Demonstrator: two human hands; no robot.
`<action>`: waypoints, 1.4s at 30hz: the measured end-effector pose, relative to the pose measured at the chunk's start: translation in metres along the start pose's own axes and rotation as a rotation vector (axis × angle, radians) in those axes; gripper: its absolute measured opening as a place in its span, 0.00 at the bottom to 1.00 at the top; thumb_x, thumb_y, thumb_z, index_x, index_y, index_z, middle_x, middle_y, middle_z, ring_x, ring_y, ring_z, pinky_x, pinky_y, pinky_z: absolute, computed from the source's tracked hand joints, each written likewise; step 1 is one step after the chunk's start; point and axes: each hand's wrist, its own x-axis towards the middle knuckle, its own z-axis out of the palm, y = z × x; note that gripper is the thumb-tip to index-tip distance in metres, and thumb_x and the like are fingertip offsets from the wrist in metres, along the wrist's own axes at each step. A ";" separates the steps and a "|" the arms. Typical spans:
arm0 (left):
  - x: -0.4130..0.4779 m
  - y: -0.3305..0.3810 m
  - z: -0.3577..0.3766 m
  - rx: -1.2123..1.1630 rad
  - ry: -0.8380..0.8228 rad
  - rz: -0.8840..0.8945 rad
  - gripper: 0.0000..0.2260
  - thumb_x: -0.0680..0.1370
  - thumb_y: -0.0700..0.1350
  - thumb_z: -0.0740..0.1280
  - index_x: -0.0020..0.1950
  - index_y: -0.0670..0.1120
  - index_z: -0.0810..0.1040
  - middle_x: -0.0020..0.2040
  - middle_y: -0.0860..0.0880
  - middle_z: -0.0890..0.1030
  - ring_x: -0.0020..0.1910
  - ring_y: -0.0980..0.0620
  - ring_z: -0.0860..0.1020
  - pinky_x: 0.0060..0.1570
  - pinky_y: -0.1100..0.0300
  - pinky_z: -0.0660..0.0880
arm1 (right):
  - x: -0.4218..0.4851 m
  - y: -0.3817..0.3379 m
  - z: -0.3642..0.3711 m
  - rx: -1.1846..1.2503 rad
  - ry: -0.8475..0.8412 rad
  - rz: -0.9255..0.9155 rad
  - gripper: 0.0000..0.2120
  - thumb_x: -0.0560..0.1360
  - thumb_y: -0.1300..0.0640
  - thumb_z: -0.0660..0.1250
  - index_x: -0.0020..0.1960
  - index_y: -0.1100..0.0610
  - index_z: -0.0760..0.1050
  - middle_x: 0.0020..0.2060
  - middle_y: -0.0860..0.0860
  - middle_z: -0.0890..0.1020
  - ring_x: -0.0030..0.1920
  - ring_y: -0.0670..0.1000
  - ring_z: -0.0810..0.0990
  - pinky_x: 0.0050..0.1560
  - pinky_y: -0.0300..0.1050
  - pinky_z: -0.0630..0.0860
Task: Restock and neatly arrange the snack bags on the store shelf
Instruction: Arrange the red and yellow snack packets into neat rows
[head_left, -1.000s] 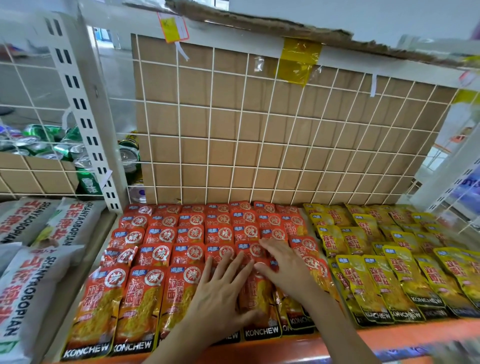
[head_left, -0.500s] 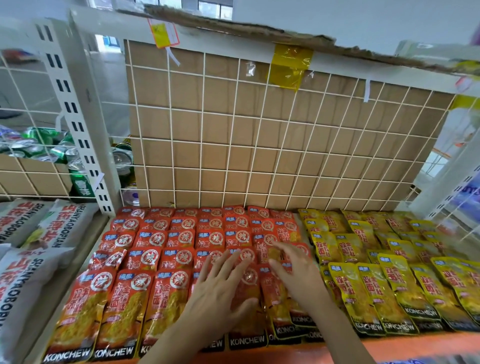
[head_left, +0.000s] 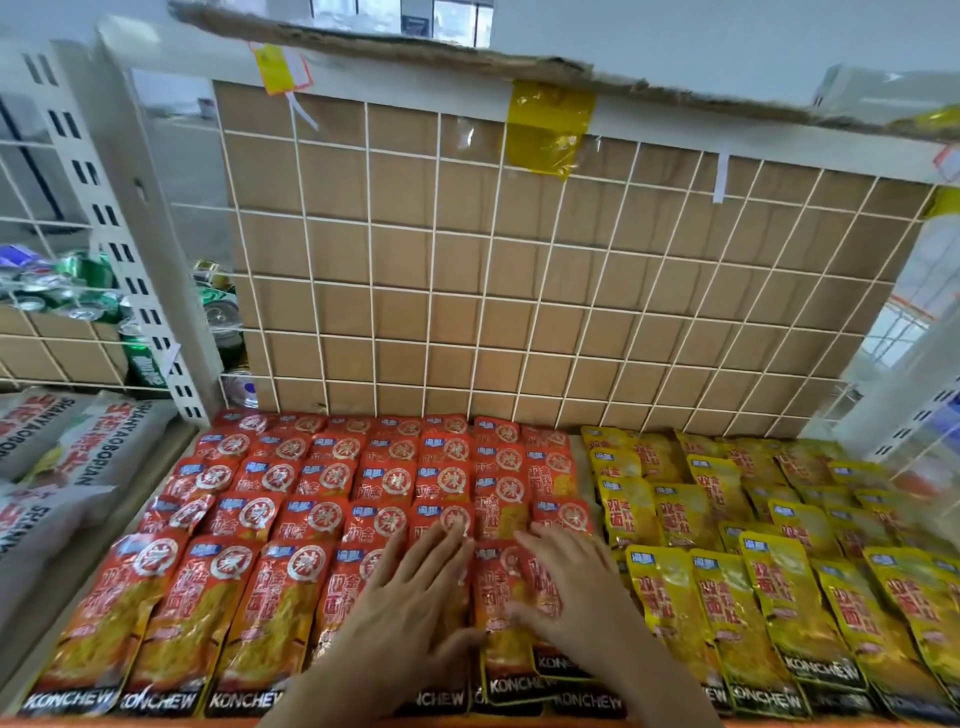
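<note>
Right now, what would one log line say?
left hand: flat on red snack bags | right hand: likewise | yellow snack bags: on right

Red snack bags (head_left: 291, 499); yellow snack bags (head_left: 769, 519); white wire grid (head_left: 519, 291).

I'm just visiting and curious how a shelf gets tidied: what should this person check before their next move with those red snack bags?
1. Left hand free: ok, fingers straight, flat on the glossy red plastic snack bags.
2. Right hand free: ok, flat on the same front row, gripping nothing.
3. Front red row lined up: not ok, the bags under the right hand overlap with staggered bottom edges.
4. Colours kept apart: ok, the glossy yellow plastic snack bags sit only to the right.
5. Yellow rows neat: not ok, the rear ones lie at uneven angles.
6. Spare stock to add: cannot tell, none in view.
</note>
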 end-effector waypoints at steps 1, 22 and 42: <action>0.000 0.000 0.000 -0.002 -0.007 -0.003 0.33 0.77 0.69 0.48 0.70 0.47 0.68 0.70 0.50 0.70 0.71 0.52 0.60 0.64 0.48 0.58 | -0.001 0.003 0.000 0.007 0.002 -0.001 0.49 0.57 0.25 0.36 0.75 0.42 0.47 0.74 0.40 0.52 0.74 0.42 0.47 0.71 0.45 0.38; 0.105 -0.052 -0.044 -0.381 0.077 -0.163 0.15 0.79 0.47 0.61 0.66 0.50 0.72 0.62 0.51 0.74 0.63 0.52 0.70 0.62 0.59 0.66 | 0.039 0.021 -0.029 0.171 0.165 0.006 0.24 0.77 0.42 0.59 0.71 0.47 0.62 0.67 0.42 0.66 0.68 0.42 0.64 0.67 0.38 0.60; 0.196 -0.076 -0.022 -0.622 -0.334 -0.018 0.10 0.76 0.42 0.67 0.55 0.42 0.80 0.54 0.46 0.80 0.53 0.51 0.76 0.50 0.64 0.69 | 0.115 0.026 -0.020 0.360 0.198 0.145 0.04 0.72 0.53 0.70 0.46 0.51 0.77 0.38 0.43 0.76 0.41 0.42 0.74 0.41 0.33 0.69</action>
